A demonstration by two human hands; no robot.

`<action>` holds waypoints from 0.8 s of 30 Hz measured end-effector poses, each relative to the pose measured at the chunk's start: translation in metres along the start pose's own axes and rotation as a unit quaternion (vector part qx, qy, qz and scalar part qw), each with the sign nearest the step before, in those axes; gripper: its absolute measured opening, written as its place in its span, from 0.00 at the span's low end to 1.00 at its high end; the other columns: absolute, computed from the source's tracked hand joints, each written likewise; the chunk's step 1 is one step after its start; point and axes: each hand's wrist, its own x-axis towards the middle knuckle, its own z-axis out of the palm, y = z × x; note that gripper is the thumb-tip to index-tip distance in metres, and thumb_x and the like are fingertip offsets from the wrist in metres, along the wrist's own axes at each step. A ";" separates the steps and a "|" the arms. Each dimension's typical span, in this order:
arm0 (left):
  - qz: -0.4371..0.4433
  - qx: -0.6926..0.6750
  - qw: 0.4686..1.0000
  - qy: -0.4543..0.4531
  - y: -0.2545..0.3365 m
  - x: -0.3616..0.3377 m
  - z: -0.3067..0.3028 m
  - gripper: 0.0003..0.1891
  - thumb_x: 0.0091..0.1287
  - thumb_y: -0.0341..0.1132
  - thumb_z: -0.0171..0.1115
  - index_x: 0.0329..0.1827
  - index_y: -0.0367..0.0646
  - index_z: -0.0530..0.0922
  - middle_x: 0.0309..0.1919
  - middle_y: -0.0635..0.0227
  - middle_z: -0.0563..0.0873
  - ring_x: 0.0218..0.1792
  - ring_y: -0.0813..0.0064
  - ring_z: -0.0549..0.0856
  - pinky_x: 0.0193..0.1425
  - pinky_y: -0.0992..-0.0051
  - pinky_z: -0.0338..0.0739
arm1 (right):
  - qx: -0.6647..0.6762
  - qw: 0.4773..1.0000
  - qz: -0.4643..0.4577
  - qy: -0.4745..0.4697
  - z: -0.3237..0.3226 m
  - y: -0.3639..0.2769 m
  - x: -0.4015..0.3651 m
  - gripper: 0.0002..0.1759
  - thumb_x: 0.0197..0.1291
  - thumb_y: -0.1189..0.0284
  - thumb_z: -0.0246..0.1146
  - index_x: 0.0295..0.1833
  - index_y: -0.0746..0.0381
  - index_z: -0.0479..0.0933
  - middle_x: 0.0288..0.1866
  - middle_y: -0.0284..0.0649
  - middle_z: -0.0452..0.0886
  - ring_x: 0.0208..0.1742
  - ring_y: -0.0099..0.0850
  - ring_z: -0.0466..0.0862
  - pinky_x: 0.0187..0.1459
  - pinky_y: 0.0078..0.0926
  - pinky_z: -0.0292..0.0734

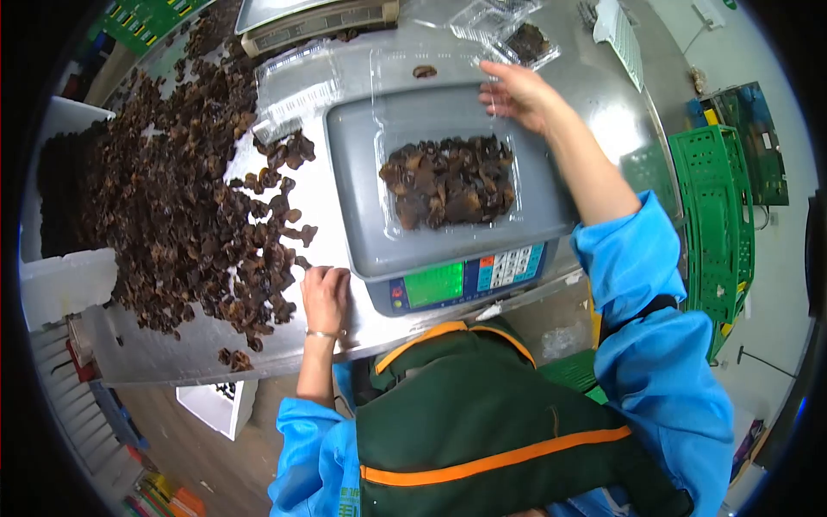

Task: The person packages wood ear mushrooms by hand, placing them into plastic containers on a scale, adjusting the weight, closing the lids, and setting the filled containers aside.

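A clear plastic box (388,191) filled with dark brown wood-ear-like pieces (448,183) rests in the grey tray (345,202) on a digital scale (469,280). Its transparent lid lies open toward the far side, with one dark piece (425,71) beyond the tray rim. My right hand (517,93) is over the tray's far right part, beside the lid, fingers apart and nothing in them. Near the tray's front left corner, my left hand (326,297) is at the edge of the loose dark pile (198,198), its fingers curled down; what they hold, if anything, is hidden.
Another scale (319,26) stands at the back. Clear packages (297,86) lie left of the tray, and a filled clear pack (527,43) is at the back right. A white foam box (69,280) borders the pile. Green crates (711,224) stand right of the table.
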 end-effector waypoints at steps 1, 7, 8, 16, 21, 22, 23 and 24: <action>-0.038 -0.037 0.998 0.038 -0.011 -0.001 0.001 0.08 0.54 0.32 0.66 0.37 0.46 0.82 0.38 0.63 0.80 0.42 0.61 0.76 0.50 0.63 0.67 | 0.070 0.998 -0.001 0.001 0.003 0.001 -0.001 0.28 0.58 0.58 0.63 0.56 0.64 0.66 0.48 0.42 0.75 0.40 0.30 0.78 0.40 0.31 0.77; 0.032 -0.005 0.982 0.186 0.066 0.072 -0.086 0.15 0.54 0.28 0.64 0.47 0.43 0.78 0.45 0.60 0.78 0.45 0.62 0.77 0.52 0.65 0.69 | 0.113 0.984 -0.138 -0.020 0.005 -0.011 -0.042 0.19 0.62 0.62 0.58 0.53 0.63 0.73 0.42 0.37 0.77 0.42 0.24 0.76 0.43 0.21 0.70; 0.062 -0.081 0.973 0.205 0.083 0.091 -0.093 0.16 0.56 0.27 0.63 0.49 0.41 0.77 0.48 0.60 0.77 0.46 0.63 0.77 0.51 0.67 0.71 | 0.111 0.984 -0.141 -0.021 0.006 -0.012 -0.049 0.19 0.62 0.62 0.58 0.53 0.63 0.73 0.42 0.37 0.77 0.42 0.24 0.76 0.43 0.21 0.70; 0.260 -0.020 0.963 0.072 0.177 0.176 -0.054 0.22 0.54 0.29 0.64 0.54 0.41 0.74 0.44 0.59 0.77 0.43 0.58 0.77 0.47 0.65 0.74 | 0.009 0.988 -0.155 0.012 -0.003 0.018 -0.080 0.24 0.63 0.65 0.57 0.61 0.68 0.67 0.53 0.44 0.77 0.53 0.28 0.76 0.53 0.25 0.70; 0.281 -0.063 0.955 0.071 0.173 0.176 -0.057 0.09 0.54 0.27 0.64 0.38 0.41 0.81 0.34 0.64 0.80 0.39 0.62 0.77 0.43 0.68 0.74 | -0.117 0.959 -0.220 0.136 -0.010 0.061 -0.103 0.26 0.57 0.66 0.61 0.60 0.66 0.68 0.54 0.51 0.75 0.57 0.40 0.75 0.52 0.27 0.72; 0.277 -0.095 0.950 0.105 0.175 0.171 -0.062 0.09 0.54 0.28 0.64 0.38 0.41 0.81 0.33 0.64 0.81 0.38 0.62 0.77 0.43 0.68 0.74 | -0.210 0.929 -0.288 0.104 -0.012 0.059 -0.115 0.22 0.54 0.67 0.62 0.55 0.63 0.72 0.49 0.48 0.75 0.54 0.38 0.75 0.47 0.27 0.73; 0.236 -0.079 0.966 0.075 0.178 0.164 -0.068 0.08 0.53 0.28 0.66 0.37 0.41 0.82 0.32 0.64 0.81 0.37 0.62 0.78 0.42 0.69 0.74 | -0.299 0.884 -0.351 0.071 -0.014 0.058 -0.123 0.18 0.52 0.69 0.64 0.50 0.60 0.75 0.44 0.45 0.76 0.51 0.37 0.74 0.42 0.27 0.73; 0.236 -0.080 0.966 0.073 0.175 0.161 -0.066 0.08 0.53 0.28 0.66 0.37 0.41 0.82 0.32 0.64 0.81 0.37 0.62 0.78 0.42 0.69 0.74 | -0.299 0.885 -0.349 0.072 -0.014 0.057 -0.126 0.18 0.52 0.69 0.64 0.50 0.60 0.75 0.44 0.45 0.76 0.51 0.37 0.74 0.42 0.27 0.73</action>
